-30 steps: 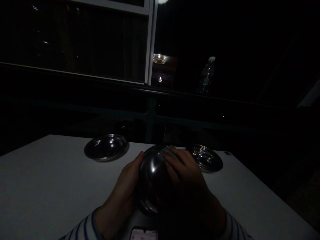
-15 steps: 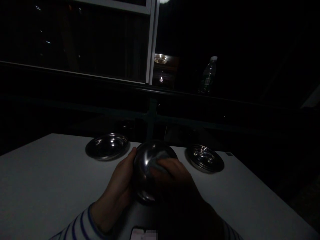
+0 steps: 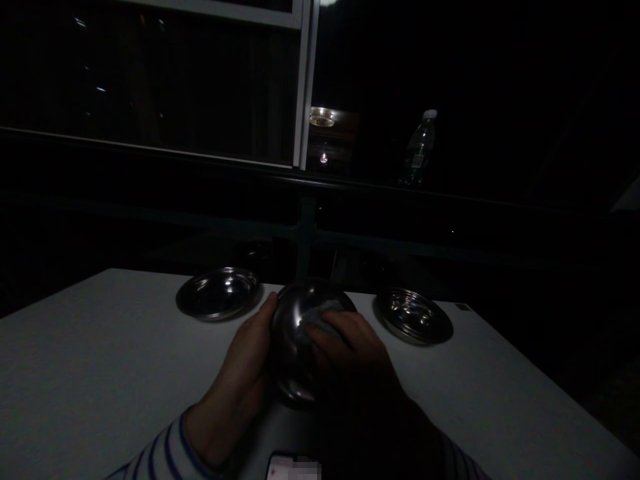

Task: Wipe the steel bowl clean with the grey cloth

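Observation:
A shiny metal bowl (image 3: pixel 290 340) is tilted up in front of me, its rounded outside facing me. My left hand (image 3: pixel 250 353) grips its left edge, thumb along the rim. Against the bowl's outer surface, my right hand (image 3: pixel 350 340) presses a pale greyish cloth (image 3: pixel 323 312), which shows only in part under the fingers. Deep shadow covers the lower part of my right hand. To the left lies a metal bowl (image 3: pixel 219 295), and to the right a stack of metal bowls (image 3: pixel 414 317), both on the white table (image 3: pixel 125 347).
A phone (image 3: pixel 290 468) lies at the table's near edge, partly cut off. Beyond the table, a plastic bottle (image 3: pixel 419 150) stands by the dark window, whose white frame (image 3: pixel 301 87) rises at the centre. The room is very dim.
My right hand and the cloth have shifted slightly up on the bowl. My left hand keeps its grip. The whole view has moved a little.

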Demonstrator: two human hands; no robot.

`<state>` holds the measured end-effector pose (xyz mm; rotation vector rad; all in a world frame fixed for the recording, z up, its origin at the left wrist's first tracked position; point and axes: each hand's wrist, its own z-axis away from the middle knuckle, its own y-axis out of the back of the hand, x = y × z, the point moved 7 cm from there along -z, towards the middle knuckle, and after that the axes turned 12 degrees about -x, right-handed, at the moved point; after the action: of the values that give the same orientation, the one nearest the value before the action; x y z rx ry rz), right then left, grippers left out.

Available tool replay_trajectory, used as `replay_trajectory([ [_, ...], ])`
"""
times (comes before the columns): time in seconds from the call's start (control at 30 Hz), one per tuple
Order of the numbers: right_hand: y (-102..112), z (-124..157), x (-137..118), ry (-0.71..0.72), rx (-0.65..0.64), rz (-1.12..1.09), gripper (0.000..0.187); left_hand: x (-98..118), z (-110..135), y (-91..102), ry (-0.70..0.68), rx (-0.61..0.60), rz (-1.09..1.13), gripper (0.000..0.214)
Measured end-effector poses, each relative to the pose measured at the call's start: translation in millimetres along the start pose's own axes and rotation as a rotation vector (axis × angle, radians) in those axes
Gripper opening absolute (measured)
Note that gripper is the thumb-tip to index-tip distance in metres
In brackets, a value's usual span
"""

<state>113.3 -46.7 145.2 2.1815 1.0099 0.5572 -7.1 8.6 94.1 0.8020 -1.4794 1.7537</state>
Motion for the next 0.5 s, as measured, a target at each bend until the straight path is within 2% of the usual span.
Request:
replay_trajectory([
  [0.07, 2, 1, 6, -0.044, 0.007, 0.034, 0.022, -8, 0, -5.5, 0.065, -0.075, -0.007, 0.024],
  [0.13, 3, 2, 8, -0.044, 0.007, 0.051, 0.022, -11, 0, -5.7, 0.076, -0.081, -0.008, 0.025],
  [0.23, 2, 2, 2, 0.022, 0.010, 0.016, 0.020, 0, 0, 5.8, -0.035, 0.064, -0.007, 0.025],
  [0.3, 2, 2, 2, 0.010, 0.023, 0.003, 0.020, 4, 1, 10.0, -0.080, 0.112, -0.041, 0.027],
  [0.37, 4, 1, 5, -0.037, 0.034, 0.039, 0.021, 0, 0, 6.0, -0.057, 0.050, -0.082, 0.031],
  [0.43, 4, 1, 8, -0.082, 0.020, 0.080, 0.022, -10, -1, -2.7, 0.013, -0.079, -0.072, 0.034],
  [0.5, 5, 1, 6, -0.062, 0.016, 0.069, 0.022, -13, -2, -4.5, 0.030, -0.108, -0.058, 0.033],
])
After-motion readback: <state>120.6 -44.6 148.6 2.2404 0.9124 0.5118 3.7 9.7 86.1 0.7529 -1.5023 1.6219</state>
